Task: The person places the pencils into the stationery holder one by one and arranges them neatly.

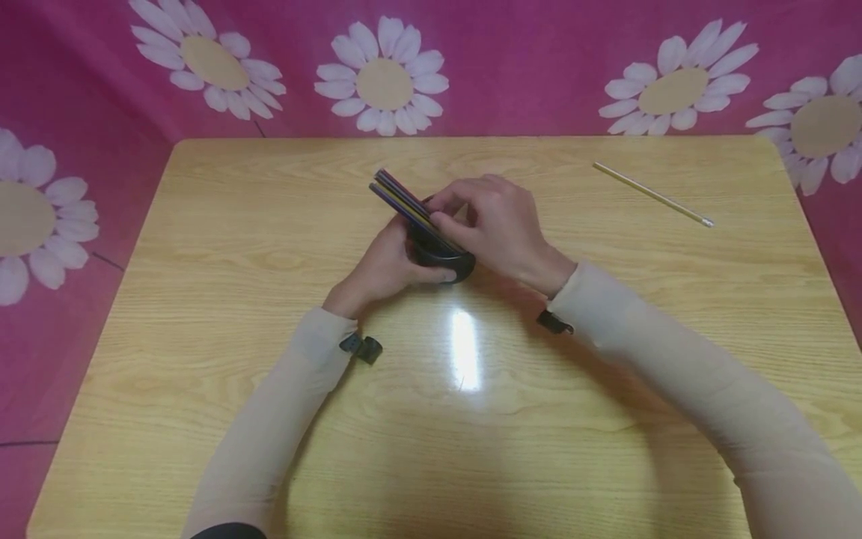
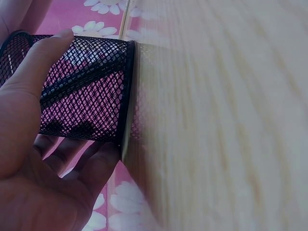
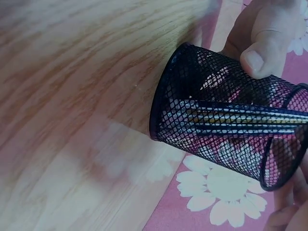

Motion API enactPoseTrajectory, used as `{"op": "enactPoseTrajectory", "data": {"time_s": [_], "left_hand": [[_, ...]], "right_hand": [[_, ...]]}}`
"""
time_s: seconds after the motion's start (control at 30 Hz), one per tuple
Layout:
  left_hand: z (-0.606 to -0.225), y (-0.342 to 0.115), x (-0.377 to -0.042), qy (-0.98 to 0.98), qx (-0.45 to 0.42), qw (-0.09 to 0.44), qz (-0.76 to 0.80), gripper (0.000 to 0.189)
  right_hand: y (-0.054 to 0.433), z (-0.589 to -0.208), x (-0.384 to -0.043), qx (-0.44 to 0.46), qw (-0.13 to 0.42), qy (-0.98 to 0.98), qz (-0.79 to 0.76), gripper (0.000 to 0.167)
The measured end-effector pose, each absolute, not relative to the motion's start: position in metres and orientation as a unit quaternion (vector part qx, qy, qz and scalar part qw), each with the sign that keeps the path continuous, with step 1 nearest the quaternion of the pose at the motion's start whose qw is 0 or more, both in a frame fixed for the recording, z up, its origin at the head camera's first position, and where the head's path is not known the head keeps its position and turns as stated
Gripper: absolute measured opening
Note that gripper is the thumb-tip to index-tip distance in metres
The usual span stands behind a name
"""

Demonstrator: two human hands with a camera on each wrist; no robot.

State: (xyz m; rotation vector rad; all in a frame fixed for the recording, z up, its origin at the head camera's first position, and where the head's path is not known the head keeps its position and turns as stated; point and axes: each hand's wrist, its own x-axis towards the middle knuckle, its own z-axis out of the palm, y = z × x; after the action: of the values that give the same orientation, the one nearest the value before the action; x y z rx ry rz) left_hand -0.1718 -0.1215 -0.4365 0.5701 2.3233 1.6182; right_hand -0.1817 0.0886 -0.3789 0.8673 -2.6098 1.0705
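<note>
A black mesh pencil cup [image 1: 444,263] stands on the table, its base right at the tabletop in both wrist views. My left hand [image 1: 385,263] grips it around the side, thumb in front and fingers behind. Several dark-barrelled pencils [image 1: 402,201] lean out of the cup toward the far left, one with a yellow stripe of colour among them. Through the mesh, the right wrist view shows the pencils' lower parts [image 3: 245,119] bunched together. At the cup's mouth, my right hand [image 1: 503,224] pinches the pencils between thumb and forefinger.
One pale yellow pencil [image 1: 652,194] lies alone at the back right of the wooden table [image 1: 222,247]. A pink cloth with white daisies [image 1: 525,67] hangs behind the table. Small black cameras sit at both wrists.
</note>
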Motion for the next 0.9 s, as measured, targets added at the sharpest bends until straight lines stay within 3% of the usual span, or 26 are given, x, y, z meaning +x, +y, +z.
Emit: {"op": "enactPoseTrajectory", "data": {"time_s": [0.23, 0.67, 0.9], "left_hand": [[-0.438, -0.122, -0.175, 0.796, 0.196, 0.132, 0.557, 0.089], [-0.458, -0.126, -0.185, 0.808, 0.170, 0.140, 0.546, 0.112], [-0.444, -0.124, -0.177, 0.800, 0.173, 0.136, 0.559, 0.103]], "right_hand": [[0.103, -0.373, -0.176, 0.293, 0.115, -0.867, 0.386, 0.015], [0.133, -0.374, -0.177, 0.263, 0.147, -0.860, 0.412, 0.008], [0.146, -0.375, -0.178, 0.253, 0.152, -0.863, 0.411, 0.007]]}}
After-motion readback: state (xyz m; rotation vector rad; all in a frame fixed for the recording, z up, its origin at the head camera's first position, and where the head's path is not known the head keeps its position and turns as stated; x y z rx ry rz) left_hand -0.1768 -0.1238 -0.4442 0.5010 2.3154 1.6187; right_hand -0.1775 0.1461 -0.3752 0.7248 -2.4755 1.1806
